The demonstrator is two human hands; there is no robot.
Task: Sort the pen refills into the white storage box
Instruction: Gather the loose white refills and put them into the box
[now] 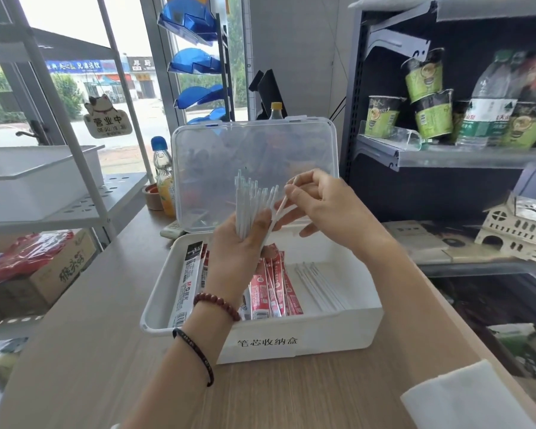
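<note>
1. My left hand [242, 252] is gripping a fan of refills [249, 205] by the lower ends, fingers curled round. Tips are pointing up, long axes near vertical, above the box [322, 329].
2. My right hand [325, 209] is pinching one refill [280, 207] near its top; it's leaning up-right off the fan.
3. Judging them light, thin, slick and bendy, so I'm pinching gently, nearer mid-length.
4. Loose refills [319, 286] are lying below the right hand, pointing away from me; packets [273, 283] are lying under the left.
</note>
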